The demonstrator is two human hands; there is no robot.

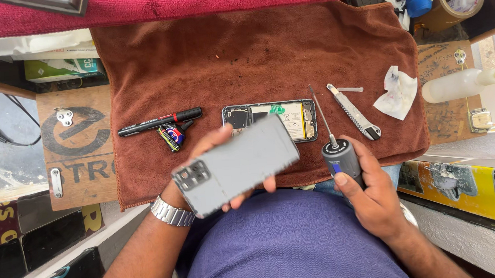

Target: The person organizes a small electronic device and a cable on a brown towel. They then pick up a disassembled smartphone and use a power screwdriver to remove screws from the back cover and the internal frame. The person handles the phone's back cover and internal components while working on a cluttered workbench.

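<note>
Head view is showing a phone repair with the opening already done: the left hand (214, 157) is holding the grey back cover (235, 165) lifted off and tilted, fingers curled around its edges, thumb on the far side. The opened phone (270, 122) is lying just beyond on the brown towel (254, 59), battery and boards exposed, so I judge the inside work and the closing up are still waiting. The right hand (369, 192) is gripping an electric screwdriver (340, 154), fingers wrapped tight around the body, its thin bit pointing far toward the phone without touching it. A utility knife (355, 118) is lying right of the phone, a black marker (161, 121) left, and a crumpled tissue (396, 91) farther right.
</note>
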